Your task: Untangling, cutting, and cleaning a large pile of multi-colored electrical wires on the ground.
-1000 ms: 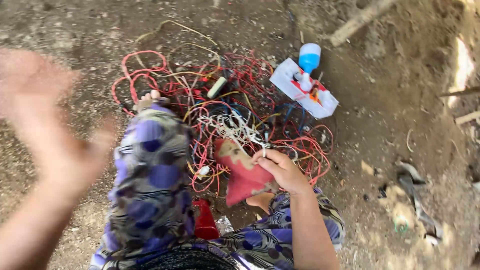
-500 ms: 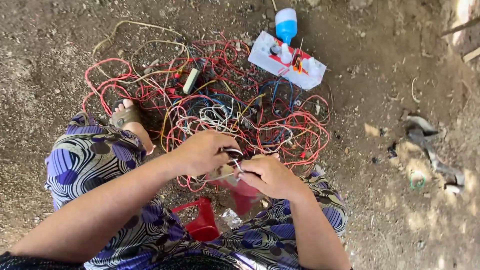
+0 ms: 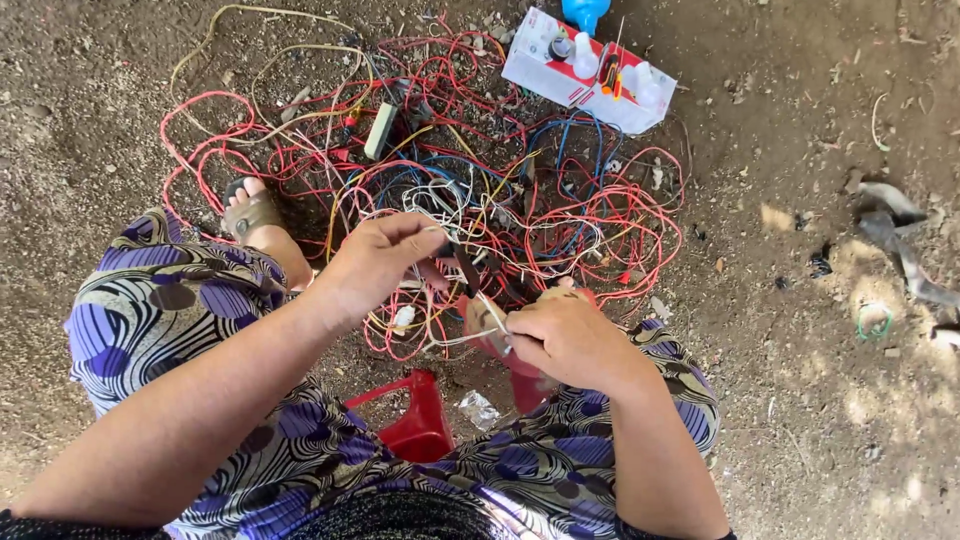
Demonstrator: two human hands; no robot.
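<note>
While both hands work over the heap, head view:
Risk: thin wire (image 3: 470,335) could slip from the pinch or snag, because it runs back into the tangle of wires (image 3: 470,190) lying just beyond the hands.
Second risk: dark tool (image 3: 462,262) may nick a finger, as both hands sit close together.
Left hand (image 3: 378,262): arm reaches from near left, fingers curled, gripping the dark tool.
Right hand (image 3: 570,340): forearm rises from near right, fingers pinching the thin wire.
Nearby: red stool (image 3: 415,425) underneath; white box (image 3: 590,70) far right.
</note>
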